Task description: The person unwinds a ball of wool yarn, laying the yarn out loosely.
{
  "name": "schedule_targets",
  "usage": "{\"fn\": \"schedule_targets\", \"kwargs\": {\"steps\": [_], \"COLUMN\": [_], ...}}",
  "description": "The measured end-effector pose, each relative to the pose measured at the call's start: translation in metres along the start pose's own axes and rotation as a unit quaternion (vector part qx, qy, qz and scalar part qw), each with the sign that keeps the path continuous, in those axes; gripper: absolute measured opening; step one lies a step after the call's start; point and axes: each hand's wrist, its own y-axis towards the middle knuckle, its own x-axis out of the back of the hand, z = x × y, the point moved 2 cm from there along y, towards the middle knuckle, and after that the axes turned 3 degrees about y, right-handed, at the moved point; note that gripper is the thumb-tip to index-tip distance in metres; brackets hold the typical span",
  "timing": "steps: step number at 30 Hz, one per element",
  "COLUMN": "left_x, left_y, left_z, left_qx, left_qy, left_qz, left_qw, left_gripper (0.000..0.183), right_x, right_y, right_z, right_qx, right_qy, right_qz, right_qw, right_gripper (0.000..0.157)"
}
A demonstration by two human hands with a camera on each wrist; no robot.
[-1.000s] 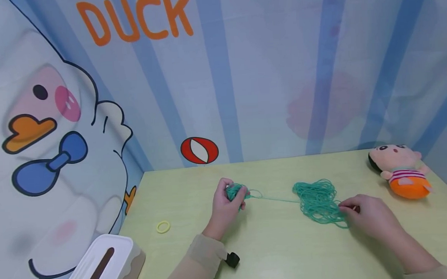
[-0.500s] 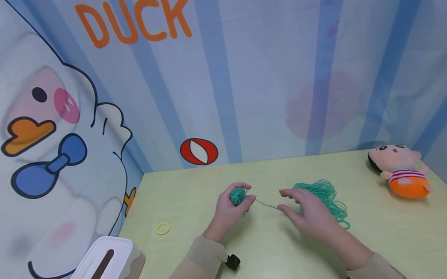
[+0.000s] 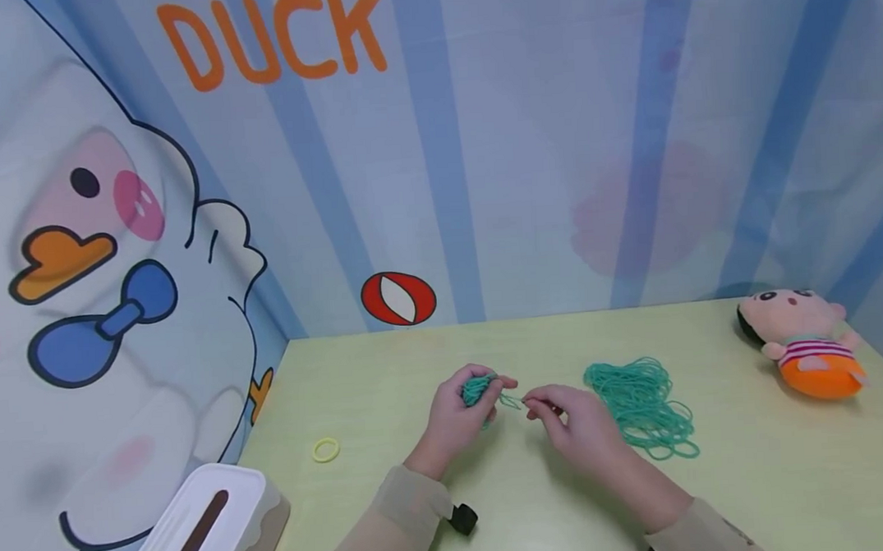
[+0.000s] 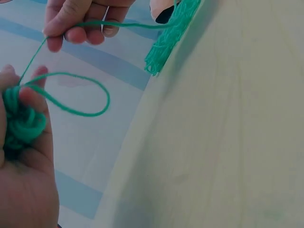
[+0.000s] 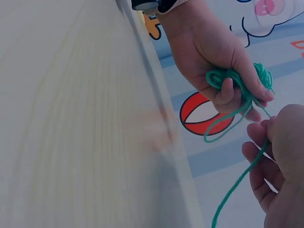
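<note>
My left hand (image 3: pixel 457 414) holds a small bundle of green yarn (image 3: pixel 478 388) in its curled fingers, with the thumb across it. A loose loop (image 4: pixel 105 97) hangs out of the bundle in the left wrist view. Just to the right, my right hand (image 3: pixel 583 424) pinches the yarn strand (image 5: pixel 237 183) between thumb and fingertips. The short stretch of strand between the two hands looks taut in the left wrist view. From the right fingers the strand runs on toward a flat, loose heap of green yarn (image 3: pixel 643 406) lying on the table behind the right hand.
A yellow ring (image 3: pixel 326 450) lies on the table (image 3: pixel 372 369) left of the hands. At the front left stands a white box (image 3: pixel 232 482) with a slot in its top. A plush doll (image 3: pixel 807 350) lies at the back right. A printed curtain (image 3: pixel 510 141) hangs behind.
My right hand has moved left from the yarn heap, first with spread fingers, and now pinches the strand close to the left hand. The left hand keeps its bundle, shifted slightly.
</note>
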Motion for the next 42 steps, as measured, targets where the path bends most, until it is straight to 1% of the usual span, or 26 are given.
{"fn": "schedule_targets", "kwargs": {"steps": [3,6,9,12,14,16,19,21,25,27,29,31,33,35,37,38,40,42], "left_x": [0.001,0.002,0.002,0.001,0.001,0.001,0.002,0.003,0.005,0.005,0.006,0.007,0.008,0.009,0.009,0.01,0.01,0.01], "left_y": [0.0,0.0,-0.001,-0.002,-0.002,-0.002,-0.003,-0.003,-0.003,-0.002,-0.003,-0.003,-0.003,-0.003,-0.003,-0.003,-0.003,-0.003], "left_z": [0.0,0.001,0.0,0.001,0.001,0.002,0.003,0.004,0.004,0.004,0.004,0.005,0.005,0.006,0.006,0.006,0.007,0.007], "left_qx": [0.001,0.001,0.008,0.01,0.008,0.006,0.009,0.005,-0.003,0.0,0.007,0.009,0.003,-0.009,-0.021,-0.026,-0.028,-0.023], "left_qy": [0.017,0.017,-0.017,-0.053,-0.067,-0.07,-0.06,-0.051,-0.03,-0.028,-0.027,-0.032,-0.044,-0.053,-0.064,-0.067,-0.072,-0.076], "left_qz": [-0.019,-0.034,-0.024,-0.009,-0.006,-0.012,-0.033,-0.048,-0.081,-0.093,-0.101,-0.107,-0.115,-0.125,-0.134,-0.137,-0.139,-0.136], "left_qw": [0.9997,0.9993,0.9995,0.9985,0.9977,0.9975,0.9976,0.9975,0.9962,0.9953,0.9945,0.9937,0.9924,0.9907,0.9887,0.988,0.9873,0.9875], "left_gripper": [0.017,0.016,0.018,0.024,0.028,0.032,0.032,0.032,0.026,0.023,0.02,0.021,0.028,0.038,0.046,0.048,0.046,0.042], "right_x": [0.006,0.013,0.02,0.028,0.034,0.04,0.05,0.057,0.07,0.078,0.085,0.093,0.102,0.111,0.12,0.123,0.131,0.137], "right_y": [-0.002,-0.003,-0.006,-0.011,-0.015,-0.018,-0.025,-0.029,-0.035,-0.037,-0.039,-0.039,-0.039,-0.037,-0.035,-0.034,-0.032,-0.03], "right_z": [-0.005,-0.011,-0.02,-0.031,-0.038,-0.045,-0.053,-0.058,-0.067,-0.072,-0.077,-0.081,-0.084,-0.087,-0.089,-0.09,-0.092,-0.093], "right_qx": [0.034,0.071,0.105,0.118,0.113,0.1,0.074,0.062,0.048,0.039,0.018,-0.012,-0.043,-0.07,-0.094,-0.108,-0.137,-0.167], "right_qy": [0.001,0.009,0.017,0.022,0.026,0.025,0.014,0.003,-0.006,-0.014,-0.019,-0.024,-0.036,-0.05,-0.073,-0.084,-0.104,-0.126], "right_qz": [-0.046,-0.092,-0.13,-0.152,-0.157,-0.158,-0.158,-0.158,-0.156,-0.155,-0.141,-0.112,-0.068,-0.019,0.031,0.058,0.102,0.142], "right_qw": [0.998,0.993,0.986,0.981,0.981,0.982,0.984,0.985,0.987,0.987,0.99,0.993,0.996,0.996,0.992,0.989,0.98,0.968], "right_gripper": [0.009,0.01,0.015,0.02,0.021,0.02,0.017,0.015,0.014,0.013,0.01,0.009,0.01,0.012,0.012,0.012,0.013,0.014]}}
